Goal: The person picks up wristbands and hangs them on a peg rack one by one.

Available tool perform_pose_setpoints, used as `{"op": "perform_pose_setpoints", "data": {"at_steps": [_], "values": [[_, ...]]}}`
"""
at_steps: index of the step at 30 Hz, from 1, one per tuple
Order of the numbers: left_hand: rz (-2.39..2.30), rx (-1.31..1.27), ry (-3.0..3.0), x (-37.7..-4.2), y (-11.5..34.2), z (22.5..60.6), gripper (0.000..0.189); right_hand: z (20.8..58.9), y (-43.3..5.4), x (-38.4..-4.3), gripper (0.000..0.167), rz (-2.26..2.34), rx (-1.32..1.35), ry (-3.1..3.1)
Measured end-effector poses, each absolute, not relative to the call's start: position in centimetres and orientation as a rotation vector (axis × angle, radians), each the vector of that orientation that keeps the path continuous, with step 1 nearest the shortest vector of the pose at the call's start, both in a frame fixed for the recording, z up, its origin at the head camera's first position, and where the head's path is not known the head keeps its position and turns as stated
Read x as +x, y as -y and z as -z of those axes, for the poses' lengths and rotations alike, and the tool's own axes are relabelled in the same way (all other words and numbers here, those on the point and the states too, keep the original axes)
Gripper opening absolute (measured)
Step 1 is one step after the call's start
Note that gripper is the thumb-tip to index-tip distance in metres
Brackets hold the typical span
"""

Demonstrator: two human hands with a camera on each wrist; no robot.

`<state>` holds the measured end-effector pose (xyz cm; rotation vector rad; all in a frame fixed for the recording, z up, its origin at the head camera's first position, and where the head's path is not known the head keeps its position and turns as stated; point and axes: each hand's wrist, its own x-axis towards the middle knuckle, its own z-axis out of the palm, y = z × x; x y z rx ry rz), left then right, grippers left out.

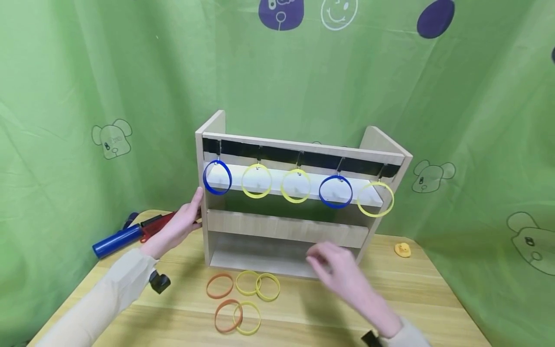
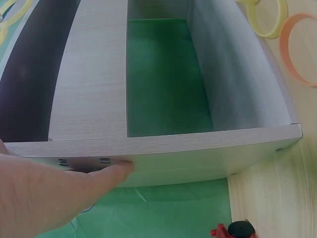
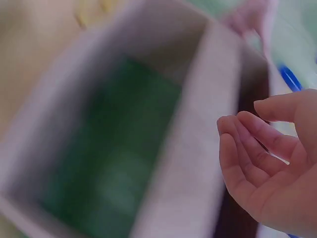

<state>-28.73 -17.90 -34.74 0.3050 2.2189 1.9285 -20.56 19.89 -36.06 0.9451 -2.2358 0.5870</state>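
A small wooden shelf (image 1: pixel 286 233) stands on the table, a row of hooks along its upper front. Blue bands (image 1: pixel 335 192) and yellow bands (image 1: pixel 257 181) hang from these hooks. My left hand (image 1: pixel 184 221) rests against the shelf's left side; in the left wrist view its thumb lies along the outer panel. In front of the lower compartment, toward the right, my right hand (image 1: pixel 338 270) is raised with nothing in it. The right wrist view shows its fingers (image 3: pixel 237 148) loosely bent, thumb apart from them. On the table before the shelf lie orange bands (image 1: pixel 219 286) and more yellow bands (image 1: pixel 268 287).
To the left, behind my left forearm, lies a blue and red tube-shaped object (image 1: pixel 117 241). A small yellow duck (image 1: pixel 403 249) sits right of the shelf on the wooden table (image 1: pixel 416 299). Green curtain (image 1: pixel 156 86) surrounds the table's back and sides.
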Motion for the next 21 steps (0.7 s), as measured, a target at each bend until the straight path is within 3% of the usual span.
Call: {"op": "perform_pose_setpoints", "data": {"at_steps": [9, 18, 21], "values": [[-1.931, 0.285, -2.205, -28.7, 17.8, 35.0, 0.09, 45.0, -16.7, -22.9, 0.006, -0.827, 0.915, 2.613], [-1.943, 0.289, -2.207, -28.8, 17.8, 34.8, 0.09, 47.1, -15.5, -24.4, 0.006, -0.713, 0.852, 2.728], [-1.936, 0.287, -2.209, -28.8, 17.8, 34.8, 0.091, 47.6, -15.2, -24.6, 0.013, -0.658, 0.831, 2.752]]}}
